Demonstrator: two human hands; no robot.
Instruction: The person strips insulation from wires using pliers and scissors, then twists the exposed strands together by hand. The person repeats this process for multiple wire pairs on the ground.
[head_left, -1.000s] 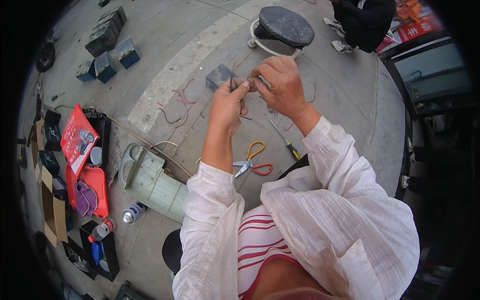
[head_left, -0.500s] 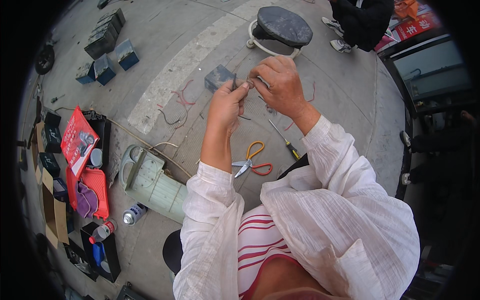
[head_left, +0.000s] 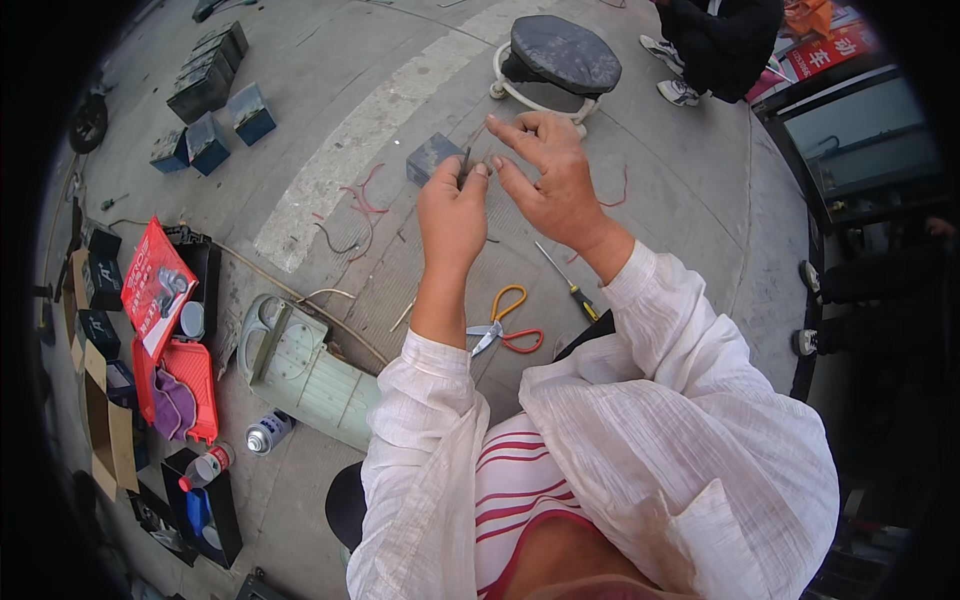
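Observation:
My left hand (head_left: 450, 218) is raised over the pavement, its thumb and forefinger pinching a short length of dark wire (head_left: 465, 162). Just to its right, my right hand (head_left: 556, 185) has thumb and fingers spread apart, and I see nothing held in it. Behind the left fingertips a dark block-shaped battery (head_left: 428, 158) stands on the ground, partly covered by the hand. Below the hands lie scissors (head_left: 522, 342) with one orange and one red handle. A screwdriver (head_left: 582, 298) with a yellow-black handle rests to their right.
A round black stool (head_left: 566, 52) stands ahead, with a crouching person (head_left: 725, 50) beyond. Loose red wires (head_left: 368, 195) lie on the ground. At left are a pale plastic cover (head_left: 310, 370), a spray can (head_left: 268, 432), a red case (head_left: 190, 380) and several batteries (head_left: 208, 142).
My right hand has come away from the left fingertips, and its fingers have spread from a pinch. The left hand keeps its pinch on the wire.

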